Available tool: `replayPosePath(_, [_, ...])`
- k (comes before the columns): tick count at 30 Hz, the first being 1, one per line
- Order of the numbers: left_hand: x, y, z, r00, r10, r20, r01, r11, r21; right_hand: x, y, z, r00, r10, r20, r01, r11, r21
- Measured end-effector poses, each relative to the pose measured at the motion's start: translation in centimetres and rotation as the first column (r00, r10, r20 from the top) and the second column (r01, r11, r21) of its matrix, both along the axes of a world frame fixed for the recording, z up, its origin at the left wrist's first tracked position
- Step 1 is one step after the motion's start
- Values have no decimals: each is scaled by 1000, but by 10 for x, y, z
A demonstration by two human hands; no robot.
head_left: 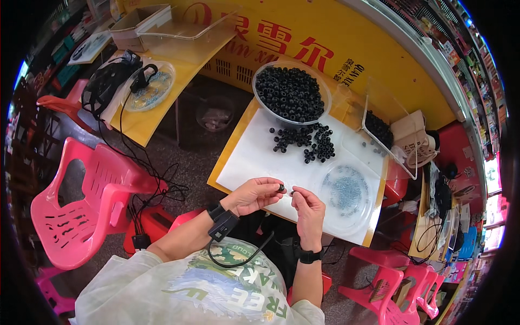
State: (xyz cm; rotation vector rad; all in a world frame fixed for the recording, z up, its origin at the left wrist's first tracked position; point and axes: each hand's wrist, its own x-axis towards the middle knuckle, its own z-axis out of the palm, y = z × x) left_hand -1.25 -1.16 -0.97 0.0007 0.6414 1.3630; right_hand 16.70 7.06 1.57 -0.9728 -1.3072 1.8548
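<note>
My left hand (250, 197) pinches a small round black part (281, 188) between thumb and fingertips, over the near edge of the white tabletop (246, 157). Close beside it, my right hand (309, 214) pinches something tiny and dark, mostly hidden by the fingertips. Beyond both hands lies a loose group of black ring-shaped parts (319, 143) with holes. Behind that group stands a clear round tub (327, 108) heaped with the same black parts. To the right of my right hand, small pale blue pieces (346, 189) are spread in a shallow clear round dish.
A tilted clear bin (414, 141) with more black parts stands at the right. On the left are a pink chair (81, 216), trailing black cables (149, 184) and another yellow table (146, 127) with a round dish. Pink stools (379, 287) stand at the lower right.
</note>
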Motion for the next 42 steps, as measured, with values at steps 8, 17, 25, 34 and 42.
replayPosePath(8, [2,2,10,995,3,-98,0,999,33,-12,-13,19,996,-72,50,67,993,96])
replayPosePath(17, [2,1,5,991,11,-133,-1,997,76,-18,-23,26,969,-121,215,42,939,341])
replayPosePath(25, [2,1,5,984,-2,-179,21,994,106,-21,-29,22,949,-179,258,13,843,538])
replayPosePath(34, [-1,-2,-2,984,-67,-162,92,984,150,-15,-21,27,936,-48,349,-137,863,486])
replayPosePath(42, [3,-5,-1,981,-188,-55,195,953,234,-5,-20,18,960,165,225,-257,839,480])
